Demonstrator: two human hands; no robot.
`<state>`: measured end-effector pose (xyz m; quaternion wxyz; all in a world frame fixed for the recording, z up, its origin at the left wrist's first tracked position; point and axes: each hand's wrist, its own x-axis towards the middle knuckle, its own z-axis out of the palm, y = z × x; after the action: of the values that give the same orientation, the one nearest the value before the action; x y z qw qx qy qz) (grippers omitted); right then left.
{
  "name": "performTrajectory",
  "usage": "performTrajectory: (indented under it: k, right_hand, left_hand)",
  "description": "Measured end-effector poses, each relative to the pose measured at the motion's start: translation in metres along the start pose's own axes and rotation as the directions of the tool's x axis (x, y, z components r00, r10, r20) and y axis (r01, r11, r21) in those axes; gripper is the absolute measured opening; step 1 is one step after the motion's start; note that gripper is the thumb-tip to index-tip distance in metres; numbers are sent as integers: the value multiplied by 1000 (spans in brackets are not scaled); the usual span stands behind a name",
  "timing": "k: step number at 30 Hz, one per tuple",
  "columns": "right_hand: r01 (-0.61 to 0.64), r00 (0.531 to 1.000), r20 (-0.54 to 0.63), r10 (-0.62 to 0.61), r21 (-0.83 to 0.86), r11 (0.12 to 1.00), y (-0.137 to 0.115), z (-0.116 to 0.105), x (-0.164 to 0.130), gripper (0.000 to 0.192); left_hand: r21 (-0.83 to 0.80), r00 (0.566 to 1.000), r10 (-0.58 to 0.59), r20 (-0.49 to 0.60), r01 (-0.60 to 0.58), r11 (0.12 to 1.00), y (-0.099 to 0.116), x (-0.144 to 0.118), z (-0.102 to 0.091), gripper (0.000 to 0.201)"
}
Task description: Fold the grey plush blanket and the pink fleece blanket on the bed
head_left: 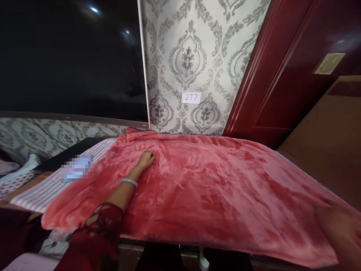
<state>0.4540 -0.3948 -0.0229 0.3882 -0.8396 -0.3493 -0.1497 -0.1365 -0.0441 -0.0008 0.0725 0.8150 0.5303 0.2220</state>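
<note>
A pink-red plush blanket [197,188] is spread over the table, with shallow creases and darker brushed patches. My left hand [146,159] is on its far left part, the fingers curled closed against the plush and seeming to pinch it. A pale bangle circles that wrist, below a dark red patterned sleeve. At the lower right, my right hand [338,222] is smeared by motion over the blanket's right edge, and its fingers cannot be made out. The blanket's far left corner [135,134] is bunched up.
A striped cloth [36,194] shows under the blanket on the left, bearing a pixelated rectangular item [77,168]. A large dark screen [70,60] is at the back left. Patterned wallpaper carries a paper label [191,98] reading 277. A brown panel [329,139] borders the right side.
</note>
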Motion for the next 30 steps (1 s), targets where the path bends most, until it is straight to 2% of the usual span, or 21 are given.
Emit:
performTrajectory:
  k: [2,3,6,8,11,15,18,22,26,30]
  right_hand:
    - [-51,990,139,36,104,993,-28,26,5,33]
    - [-3,974,225,-39,184,983,-47,41,3,32]
    - [69,937,289,-194,394,917,-117,87,-15,37]
    - [90,887,344,-308,527,845,-164,117,-29,37]
    - [96,793,415,-446,638,764,-225,155,-44,34]
    - [127,698,457,-552,679,723,-277,196,-50,25]
    - [128,672,473,-570,684,718,-296,221,-53,20]
    - [128,673,469,-571,687,715,-299,243,-62,21]
    - [199,693,390,-607,705,681,-287,250,-71,33]
    - [335,640,342,-688,682,650,-280,248,-73,40]
  left_hand:
    - [-29,1000,3,9,-2,1000,-7,8,5,13]
    - [-44,1000,8,19,-7,999,-11,12,8,15]
    - [-88,998,30,54,-25,996,-21,20,13,21]
    - [-118,996,50,77,-41,992,-29,23,15,22]
    - [-156,992,84,93,-69,985,-37,23,19,21]
    - [-190,993,107,44,-97,977,-39,19,23,15]
    - [-208,992,116,-39,-122,971,-34,16,21,16]
    - [-217,980,138,-140,-167,962,-24,14,12,13]
    - [-221,972,130,-195,-172,960,-16,14,6,14]
    - [-214,967,96,-235,-148,965,-10,10,0,14]
